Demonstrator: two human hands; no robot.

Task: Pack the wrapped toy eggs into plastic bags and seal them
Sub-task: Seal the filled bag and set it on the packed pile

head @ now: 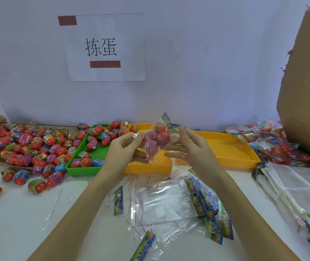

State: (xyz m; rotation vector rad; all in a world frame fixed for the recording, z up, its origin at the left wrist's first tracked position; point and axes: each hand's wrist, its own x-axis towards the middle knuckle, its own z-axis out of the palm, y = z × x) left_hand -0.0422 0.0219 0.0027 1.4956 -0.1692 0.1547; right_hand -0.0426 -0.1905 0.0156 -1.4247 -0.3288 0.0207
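I hold a clear plastic bag point(156, 140) with several red-tipped wrapped toy eggs inside, raised above the yellow tray point(161, 164). My left hand point(124, 149) pinches the bag's left edge between thumb and fingers. My right hand point(190, 147) holds the bag's right side near its colourful header, fingers partly spread. More wrapped eggs point(24, 146) lie heaped on the table at the left and in the green tray point(78, 169). Empty bags point(169, 202) with colourful headers lie flat on the table below my forearms.
A second yellow tray point(231, 149) stands to the right. Filled bags point(275, 142) pile up at the far right beside a tall cardboard box point(307, 91). A stack of empty bags point(291, 189) lies at the right front. A paper sign point(105, 48) hangs on the wall.
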